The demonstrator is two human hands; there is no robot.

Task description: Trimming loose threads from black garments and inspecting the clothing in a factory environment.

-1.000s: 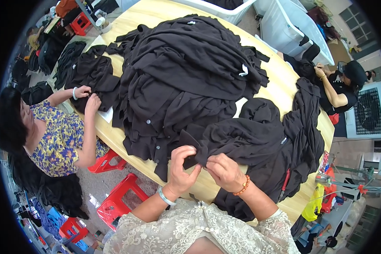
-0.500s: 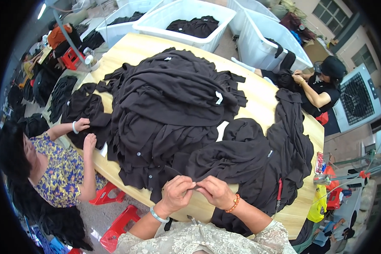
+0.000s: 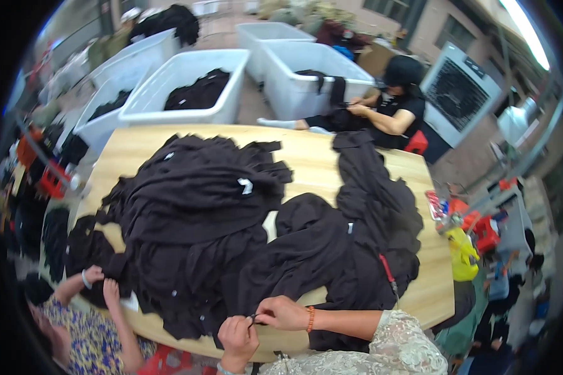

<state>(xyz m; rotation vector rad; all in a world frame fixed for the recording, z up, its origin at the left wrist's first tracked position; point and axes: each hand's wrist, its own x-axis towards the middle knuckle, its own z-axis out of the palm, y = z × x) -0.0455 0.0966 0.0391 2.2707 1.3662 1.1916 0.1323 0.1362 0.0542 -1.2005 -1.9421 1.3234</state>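
Near the table's front edge, my left hand (image 3: 238, 339) and my right hand (image 3: 283, 313) meet with their fingers pinched together. A small dark bit shows between the fingertips, too small to make out. Just beyond my hands lies a black garment (image 3: 300, 256), spread loosely with a small white label on it. To its left rises a large heap of black garments (image 3: 187, 194), with white tags and a few buttons showing. More black cloth (image 3: 381, 206) stretches along the right side, and a slim red tool (image 3: 387, 269) lies on it.
The wooden table (image 3: 306, 147) carries the garments. A co-worker at the left (image 3: 100, 334) handles black cloth; another (image 3: 397, 106) sits at the far right edge. White bins (image 3: 231, 81) with black cloth stand behind. A yellow bag (image 3: 461, 253) hangs at the right.
The view has swung upward and to the right. My hands stay together; the right forearm now comes in more level from the right, and the left hand sits lower than the right.
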